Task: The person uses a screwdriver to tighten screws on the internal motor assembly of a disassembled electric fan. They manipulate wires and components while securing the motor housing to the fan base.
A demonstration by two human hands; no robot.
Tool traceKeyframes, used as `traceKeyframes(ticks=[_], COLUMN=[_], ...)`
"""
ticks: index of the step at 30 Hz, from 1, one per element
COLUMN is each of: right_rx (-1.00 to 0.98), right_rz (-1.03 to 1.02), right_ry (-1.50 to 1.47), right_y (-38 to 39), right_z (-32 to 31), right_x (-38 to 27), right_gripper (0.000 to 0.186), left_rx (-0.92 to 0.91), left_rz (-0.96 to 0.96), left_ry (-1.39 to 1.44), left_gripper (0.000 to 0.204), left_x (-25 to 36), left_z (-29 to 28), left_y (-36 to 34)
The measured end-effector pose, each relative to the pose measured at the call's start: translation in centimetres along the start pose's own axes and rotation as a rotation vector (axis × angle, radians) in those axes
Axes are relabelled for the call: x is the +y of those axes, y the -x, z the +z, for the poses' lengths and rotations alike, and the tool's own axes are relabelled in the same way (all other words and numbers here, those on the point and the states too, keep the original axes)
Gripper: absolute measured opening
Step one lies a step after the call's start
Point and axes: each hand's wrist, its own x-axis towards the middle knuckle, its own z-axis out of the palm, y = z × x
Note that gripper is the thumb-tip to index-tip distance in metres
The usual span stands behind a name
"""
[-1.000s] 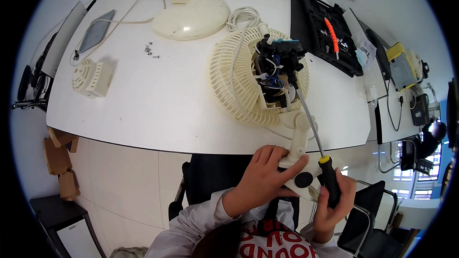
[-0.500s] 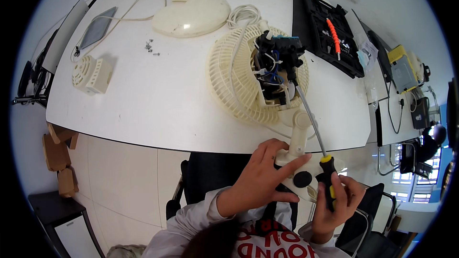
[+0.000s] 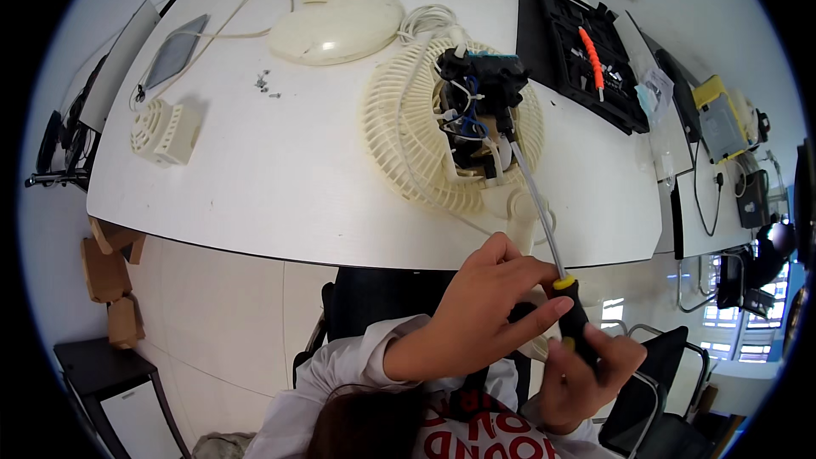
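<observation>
A cream electric fan lies grille-down on the table, its round grille spread beneath the uncovered motor unit with its black parts and blue and white wires. A long screwdriver reaches from below, its tip end at a black part of the motor unit. Fingers of my right hand wrap its black and yellow handle. My left hand lies over the fan's stand, thumb and forefinger at the handle's yellow collar in a loose pinch. That hand hides much of the stand.
A cream cover and small loose screws lie beyond, left of the fan. A vented cream part stands at the left. An open black tool case holding an orange flexible shaft is at the right.
My left hand has shifted rightward, its thumb and forefinger closing in on the screwdriver's collar. The screwdriver handle and my right hand have moved slightly left. The motor unit appears a little further left.
</observation>
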Motion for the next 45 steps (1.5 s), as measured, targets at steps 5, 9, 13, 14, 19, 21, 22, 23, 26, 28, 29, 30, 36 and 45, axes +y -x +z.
traceKeyframes(ticks=[5, 9, 13, 14, 19, 21, 22, 23, 26, 28, 29, 30, 36, 45], right_rx=[-0.081, -0.006, 0.124, 0.142, 0.098, 0.094, 0.075, 0.056, 0.028, -0.016, -0.032, -0.047, 0.01, 0.005], right_rz=[-0.168, -0.207, 0.057, 0.12, 0.198, 0.145, 0.128, 0.111, 0.036, 0.026, 0.004, -0.019, 0.175, 0.247], right_ry=[0.044, -0.068, -0.352, -0.379, -0.314, -0.305, -0.359, -0.413, -0.402, -0.413, -0.419, -0.425, -0.583, -0.457], right_y=[-1.0, -1.9, -0.4, -0.1, 1.7, 1.8, 1.4, 1.0, -0.1, -0.4, -0.8, -1.0, 1.2, 0.7], right_z=[0.3, 1.0, 2.3, 2.8, 3.5, 3.6, 3.3, 3.0, 2.7, 2.4, 2.3, 2.4, 3.2, 2.0], right_x=[0.0, 0.8, 1.9, 2.2, 3.1, 3.3, 3.2, 3.1, 2.7, 2.5, 2.4, 2.3, 2.6, 2.5], right_gripper=[0.029, 0.035, 0.063, 0.076, 0.079, 0.07, 0.063, 0.056, 0.051, 0.054, 0.054, 0.055, 0.081, 0.042], left_rx=[-0.003, -0.011, -0.029, -0.023, 0.028, 0.05, 0.062, 0.088, 0.105, 0.037, 0.035, 0.049, 0.147, 0.06], left_rz=[-0.226, -0.307, -0.357, -0.367, -0.342, -0.366, -0.379, -0.372, -0.372, -0.396, -0.416, -0.408, -0.397, -0.381], left_ry=[0.209, 0.375, 0.498, 0.518, 0.567, 0.578, 0.586, 0.567, 0.521, 0.498, 0.518, 0.527, 0.669, 0.36], left_gripper=[0.034, 0.033, 0.032, 0.032, 0.032, 0.033, 0.033, 0.034, 0.034, 0.032, 0.031, 0.031, 0.039, 0.036], left_x=[0.6, 0.4, 0.1, 0.1, -0.3, 0.1, 0.3, 0.3, 0.5, 0.7, 0.6, 0.5, -0.1, 0.7], left_z=[0.5, 0.2, -0.1, -0.1, 0.3, 0.1, 0.0, -0.1, -0.3, -0.3, -0.1, 0.0, 1.1, -0.1], left_y=[0.4, -0.6, -1.2, -1.4, -2.4, -2.5, -2.5, -2.3, -2.1, -2.2, -2.2, -2.2, -2.0, -2.4])
